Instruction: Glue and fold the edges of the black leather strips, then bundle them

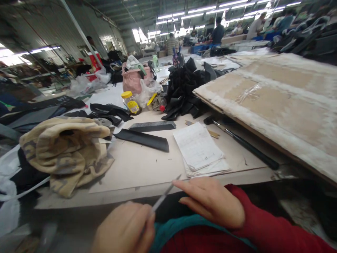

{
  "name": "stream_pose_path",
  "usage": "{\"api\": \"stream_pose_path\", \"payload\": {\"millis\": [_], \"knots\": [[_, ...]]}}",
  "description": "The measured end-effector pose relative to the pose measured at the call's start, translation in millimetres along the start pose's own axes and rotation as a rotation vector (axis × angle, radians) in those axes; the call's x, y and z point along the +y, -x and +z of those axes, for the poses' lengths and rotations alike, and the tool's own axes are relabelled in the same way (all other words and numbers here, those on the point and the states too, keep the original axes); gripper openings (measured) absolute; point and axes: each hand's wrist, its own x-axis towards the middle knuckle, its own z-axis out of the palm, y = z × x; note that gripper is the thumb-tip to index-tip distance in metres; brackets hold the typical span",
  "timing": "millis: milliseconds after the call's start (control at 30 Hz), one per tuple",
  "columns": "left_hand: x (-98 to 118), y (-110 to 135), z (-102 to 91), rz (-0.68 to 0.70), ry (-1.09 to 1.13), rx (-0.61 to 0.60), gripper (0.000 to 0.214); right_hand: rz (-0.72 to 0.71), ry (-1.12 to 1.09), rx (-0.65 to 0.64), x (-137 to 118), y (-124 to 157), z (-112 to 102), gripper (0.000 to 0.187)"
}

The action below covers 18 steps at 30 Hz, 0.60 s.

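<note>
My left hand [126, 228] is closed round the lower end of a thin grey pen [165, 194] whose tip points up and right toward the table edge. My right hand [210, 202], in a red sleeve, lies in front of the table edge with fingers loosely curled and pointing left, close to the pen's tip; nothing shows in it. Just beyond my hands, a stack of white written sheets [200, 149] rests on the table [137, 165]. Two flat black leather strips [147, 138] lie to the left of the sheets.
A crumpled beige cloth [65, 151] lies at left. A black-handled hammer [244, 144] lies beside a large stained board [276, 102] at right. Further back are a heap of black leather pieces [184, 88], a yellow-capped jar [130, 102] and a pink bag [133, 79]. People work in the background.
</note>
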Motion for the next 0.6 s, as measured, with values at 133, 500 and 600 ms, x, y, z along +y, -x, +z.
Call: {"api": "stream_pose_path", "payload": {"millis": [133, 500, 600], "knots": [[47.2, -58.2, 17.8, 0.324, 0.078, 0.160, 0.009, 0.065, 0.203, 0.092, 11.0, 7.7, -1.4, 0.030], [30.8, -104.0, 95.4, 0.155, 0.365, -0.054, 0.018, 0.623, -0.395, 0.528, 81.0, 53.4, -28.2, 0.019], [28.4, -109.0, 109.9, 0.157, 0.390, -0.108, 0.019, 0.743, -0.534, 0.573, 90.4, 54.5, -25.6, 0.020]]}}
